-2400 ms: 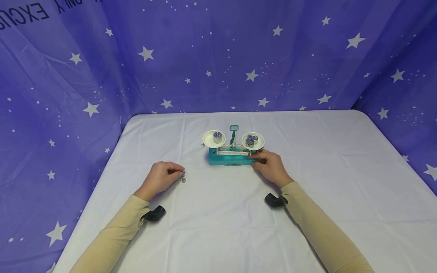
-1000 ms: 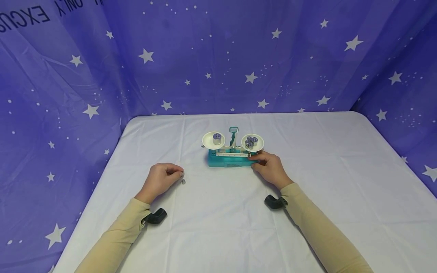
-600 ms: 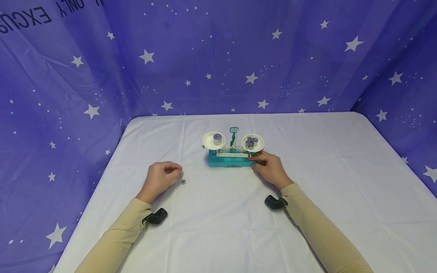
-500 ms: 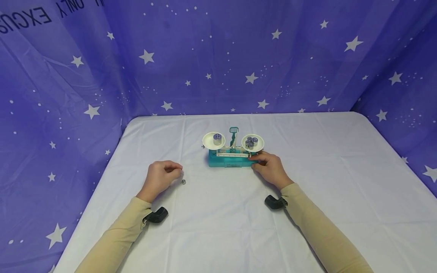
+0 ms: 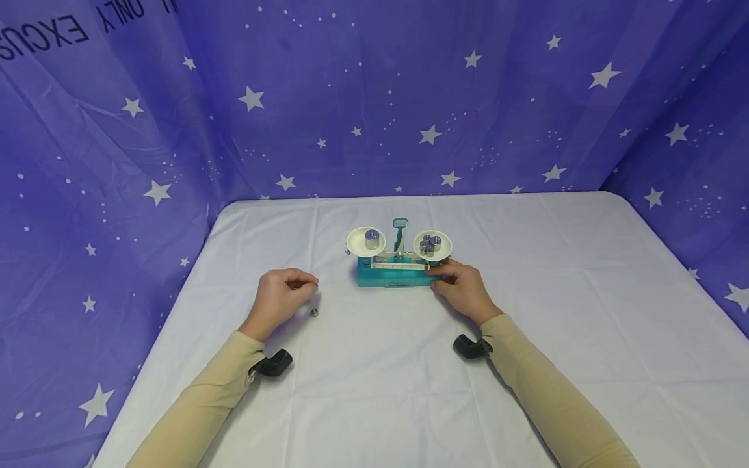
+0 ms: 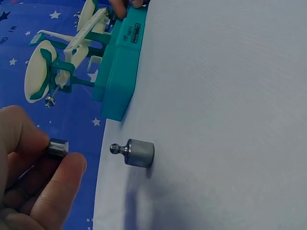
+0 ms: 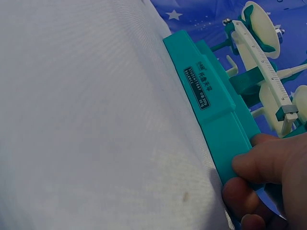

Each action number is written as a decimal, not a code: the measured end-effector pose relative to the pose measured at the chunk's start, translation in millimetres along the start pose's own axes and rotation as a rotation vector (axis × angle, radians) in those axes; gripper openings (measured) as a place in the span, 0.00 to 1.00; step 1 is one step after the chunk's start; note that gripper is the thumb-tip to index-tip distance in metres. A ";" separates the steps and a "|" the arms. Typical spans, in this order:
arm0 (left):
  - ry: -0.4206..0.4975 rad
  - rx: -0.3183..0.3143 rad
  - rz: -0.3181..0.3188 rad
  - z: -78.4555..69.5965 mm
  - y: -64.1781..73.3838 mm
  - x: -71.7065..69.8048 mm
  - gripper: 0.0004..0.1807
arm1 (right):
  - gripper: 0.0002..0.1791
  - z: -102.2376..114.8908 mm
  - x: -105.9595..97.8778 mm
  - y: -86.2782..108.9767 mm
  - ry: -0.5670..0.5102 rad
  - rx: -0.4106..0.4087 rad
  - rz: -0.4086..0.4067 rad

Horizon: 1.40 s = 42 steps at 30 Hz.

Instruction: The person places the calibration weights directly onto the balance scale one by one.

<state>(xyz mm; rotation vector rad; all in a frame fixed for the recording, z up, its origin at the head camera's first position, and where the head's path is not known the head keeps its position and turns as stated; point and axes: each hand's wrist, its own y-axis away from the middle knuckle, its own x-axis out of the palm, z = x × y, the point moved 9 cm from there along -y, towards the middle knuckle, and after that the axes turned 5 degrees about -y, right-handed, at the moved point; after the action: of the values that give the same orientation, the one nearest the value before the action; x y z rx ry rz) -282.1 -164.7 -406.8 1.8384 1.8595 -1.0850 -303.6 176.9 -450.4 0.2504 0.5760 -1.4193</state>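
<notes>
My left hand (image 5: pixel 279 300) pinches a small shiny metal weight (image 6: pixel 58 147) between thumb and fingers, raised above the tablecloth. Just below it, a second knobbed weight (image 6: pixel 139 153) stands on the cloth. The teal tray balance (image 5: pixel 400 275) is at the middle of the table, with my right hand (image 5: pixel 465 289) gripping the right end of its base. In the right wrist view, thumb and fingers close round that end (image 7: pixel 230 148). One large weight (image 5: pixel 372 240) stands in the left pan (image 5: pixel 355 244); several smaller weights (image 5: pixel 430 245) sit together in the right pan (image 5: pixel 446 248).
A white cloth (image 5: pixel 374 377) covers the table. Behind and at both sides hangs a blue curtain (image 5: pixel 374 97) with white stars. A black device (image 5: pixel 275 363) sits at the left wrist, another black device (image 5: pixel 470 347) at the right.
My left hand has picked up one of the two small weights on the cloth and moved slightly up and to the right with it. My right hand has stayed at the balance.
</notes>
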 end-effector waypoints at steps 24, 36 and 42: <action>0.074 0.049 0.007 -60.2 -50.8 -16.0 0.08 | 0.14 -1.2 -1.1 -0.1 -0.004 0.014 -0.001; 0.025 0.054 0.070 -85.7 -80.1 -2.4 0.08 | 0.15 2.5 -1.0 0.8 -0.022 0.001 -0.004; -0.014 0.073 0.121 -96.2 -89.2 8.7 0.09 | 0.15 3.0 -1.1 1.2 -0.019 0.005 -0.007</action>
<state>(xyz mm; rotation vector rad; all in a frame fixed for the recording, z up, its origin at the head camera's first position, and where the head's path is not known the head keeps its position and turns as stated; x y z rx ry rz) -340.5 -82.3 -322.7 1.9516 1.6971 -1.1337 -301.8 176.5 -447.5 0.2390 0.5581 -1.4282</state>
